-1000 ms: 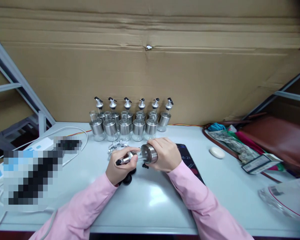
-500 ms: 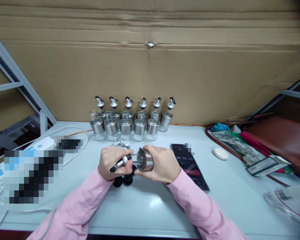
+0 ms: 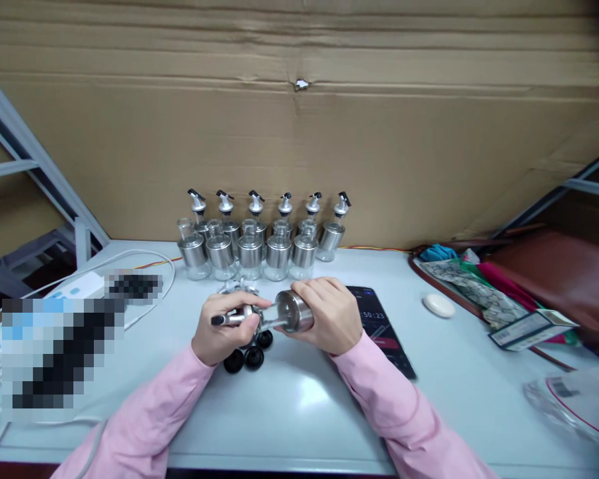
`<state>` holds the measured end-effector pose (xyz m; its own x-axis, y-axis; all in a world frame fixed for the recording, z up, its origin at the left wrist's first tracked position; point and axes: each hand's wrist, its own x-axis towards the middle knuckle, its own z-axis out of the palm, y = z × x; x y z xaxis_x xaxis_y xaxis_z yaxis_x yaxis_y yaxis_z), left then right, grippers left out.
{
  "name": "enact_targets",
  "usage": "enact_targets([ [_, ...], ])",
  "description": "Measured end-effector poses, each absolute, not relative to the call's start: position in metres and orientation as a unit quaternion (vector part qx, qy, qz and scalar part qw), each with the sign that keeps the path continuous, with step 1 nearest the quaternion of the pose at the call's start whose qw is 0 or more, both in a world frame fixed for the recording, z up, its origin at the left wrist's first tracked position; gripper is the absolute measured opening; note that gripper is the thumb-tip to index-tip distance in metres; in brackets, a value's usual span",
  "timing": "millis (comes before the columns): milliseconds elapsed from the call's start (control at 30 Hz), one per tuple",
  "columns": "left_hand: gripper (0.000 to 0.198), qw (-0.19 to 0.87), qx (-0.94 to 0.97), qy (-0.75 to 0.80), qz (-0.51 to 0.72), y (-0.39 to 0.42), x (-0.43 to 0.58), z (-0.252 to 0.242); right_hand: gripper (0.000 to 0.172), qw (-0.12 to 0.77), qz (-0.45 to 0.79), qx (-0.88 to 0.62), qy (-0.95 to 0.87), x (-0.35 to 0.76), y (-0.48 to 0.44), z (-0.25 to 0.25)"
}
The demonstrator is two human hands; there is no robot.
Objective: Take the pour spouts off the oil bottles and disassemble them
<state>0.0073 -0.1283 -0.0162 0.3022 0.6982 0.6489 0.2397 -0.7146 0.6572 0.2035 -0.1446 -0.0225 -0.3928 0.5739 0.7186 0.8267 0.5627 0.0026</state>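
Observation:
My right hand (image 3: 332, 316) is wrapped round the steel-sleeved body of a glass oil bottle (image 3: 292, 311), which lies on its side in the air with its neck to the left. A silver pourer spout (image 3: 234, 318) with a black tip sits at the bottle's neck, and my left hand (image 3: 227, 327) pinches it between thumb and fingers. How far the spout is in the neck is hard to make out. Below my hands lie several round black caps (image 3: 254, 358). Small silvery clear parts (image 3: 239, 286) lie just behind my left hand, partly hidden.
Open-necked bottles (image 3: 250, 253) stand in a row, with spouted bottles (image 3: 332, 229) behind them. A phone (image 3: 384, 326) running a timer lies right of my hand. Further right are a white oval object (image 3: 439, 305), a small box (image 3: 532, 330) and a plastic bag (image 3: 574, 399). Power strips and cables (image 3: 152, 254) are left.
The bottle and spout have turned to lie more level. My left fingers have shifted on the spout, and my right hand has risen slightly. More of the black caps shows.

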Motion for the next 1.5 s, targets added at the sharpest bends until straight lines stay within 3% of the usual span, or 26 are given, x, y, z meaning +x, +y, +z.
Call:
enact_targets([
  [133,0.032,0.405,0.718,0.297,0.482,-0.126,0.008,-0.020,0.040,0.353,-0.180,-0.414,-0.820,0.209,-0.140,-0.023],
  [233,0.033,0.440,0.703,0.293,0.476,-0.125,0.009,-0.022,0.044,0.358,-0.158,-0.430,-0.814,0.210,-0.138,-0.030],
  [367,0.026,0.300,0.725,0.337,0.521,-0.120,0.003,-0.027,0.057,0.397,-0.074,-0.509,-0.760,0.213,-0.133,-0.041],
  [500,0.028,0.109,0.773,0.359,0.511,-0.108,-0.009,-0.040,0.057,0.489,0.036,-0.590,-0.642,0.222,-0.123,-0.049],
  [600,0.028,0.035,0.776,0.354,0.520,-0.100,-0.013,-0.048,0.058,0.530,0.090,-0.624,-0.567,0.229,-0.117,-0.053],
  [900,0.025,-0.156,0.795,0.291,0.508,-0.099,-0.015,-0.037,0.057,0.523,0.151,-0.639,-0.544,0.252,-0.109,-0.060],
  [1133,0.020,-0.174,0.773,0.348,0.500,-0.104,-0.015,-0.034,0.056,0.496,-0.021,-0.680,-0.540,0.261,-0.117,-0.051],
  [1333,0.032,-0.155,0.775,0.386,0.476,-0.103,-0.015,-0.038,0.019,0.464,-0.057,-0.656,-0.593,0.256,-0.123,-0.043],
  [1500,0.031,-0.108,0.772,0.369,0.506,-0.101,-0.014,-0.044,0.033,0.431,-0.082,-0.658,-0.612,0.261,-0.121,-0.045],
])
